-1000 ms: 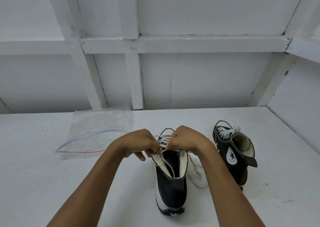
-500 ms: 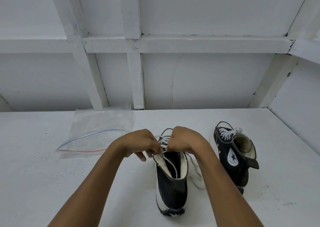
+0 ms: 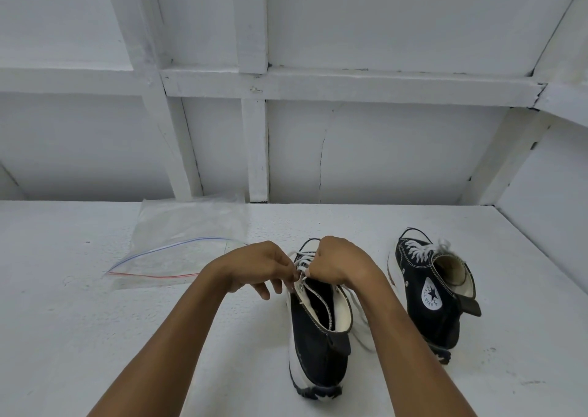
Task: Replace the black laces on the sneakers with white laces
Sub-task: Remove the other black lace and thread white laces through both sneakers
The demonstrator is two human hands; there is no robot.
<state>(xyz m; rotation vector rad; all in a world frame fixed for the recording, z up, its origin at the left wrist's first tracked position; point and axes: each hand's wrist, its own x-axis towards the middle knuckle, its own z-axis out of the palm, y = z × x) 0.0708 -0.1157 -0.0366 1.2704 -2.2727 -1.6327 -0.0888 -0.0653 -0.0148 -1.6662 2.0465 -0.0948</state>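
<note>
Where the upper eyelets open, left hand [image 3: 254, 267] and right hand [image 3: 337, 264] each pinch the white lace [image 3: 304, 259] of a black high-top sneaker [image 3: 318, 346] standing mid-table [image 3: 95, 337], heel nearest the camera. Second sneaker [image 3: 445, 321], to the right and apart, is white-laced; its ankle patch [image 3: 431, 296] reads "ALL STAR". Clear zip bag [image 3: 178, 251] — red and blue seal lines — lies left.

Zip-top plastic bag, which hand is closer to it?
Left. The left hand sits just right of the zip-top plastic bag, at the white lace; the right hand is farther right, across the lace.
</note>
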